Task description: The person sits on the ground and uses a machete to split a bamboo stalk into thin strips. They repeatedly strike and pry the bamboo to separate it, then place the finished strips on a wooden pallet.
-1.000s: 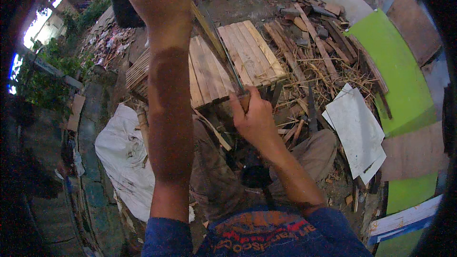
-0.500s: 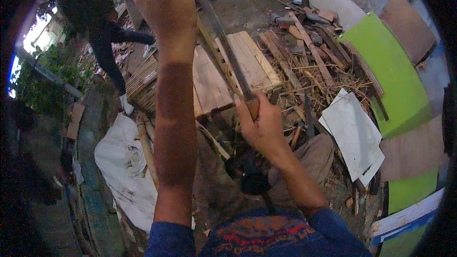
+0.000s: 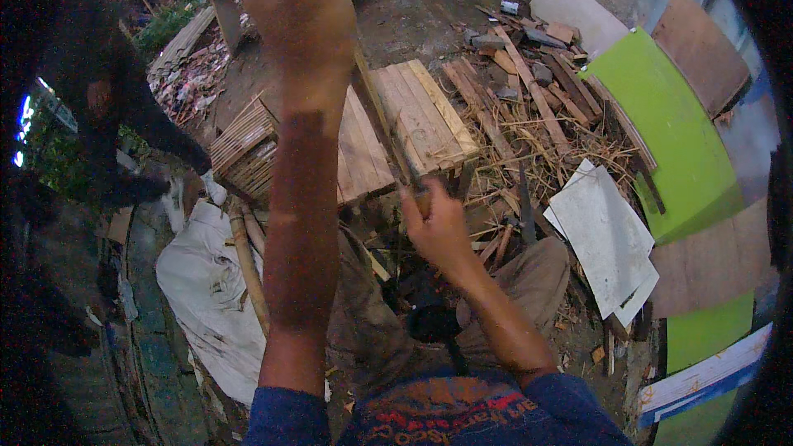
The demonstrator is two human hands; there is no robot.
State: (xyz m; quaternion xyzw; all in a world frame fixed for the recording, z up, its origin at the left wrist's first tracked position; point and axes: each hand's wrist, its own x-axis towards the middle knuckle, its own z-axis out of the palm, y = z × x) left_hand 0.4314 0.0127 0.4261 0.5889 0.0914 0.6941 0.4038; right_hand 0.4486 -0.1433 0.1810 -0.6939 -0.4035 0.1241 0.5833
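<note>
My left hand [image 3: 301,21] is raised at the top of the view, its fingers curled round the upper end of a thin wooden strip [image 3: 373,103]. The strip slants down to my right hand [image 3: 442,230], above a bench of pale planks [image 3: 421,107]. My right hand is closed round the short handle of a long-bladed knife [image 3: 424,201]. Its blade lies nearly edge-on along the strip and is hard to make out. What the left fingertips do is partly hidden behind that hand.
A bundle of thin slats [image 3: 244,149] and a white sack [image 3: 202,281] lie to the left, where a person in dark clothes [image 3: 116,107] stands. Scrap wood and rubble [image 3: 537,83] are piled at the right, beside white sheets [image 3: 603,231] and green boards [image 3: 669,124].
The blade, broadly visible before, now shows almost edge-on beside the strip. My right hand has moved slightly lower and left. The person at the left has shifted nearer.
</note>
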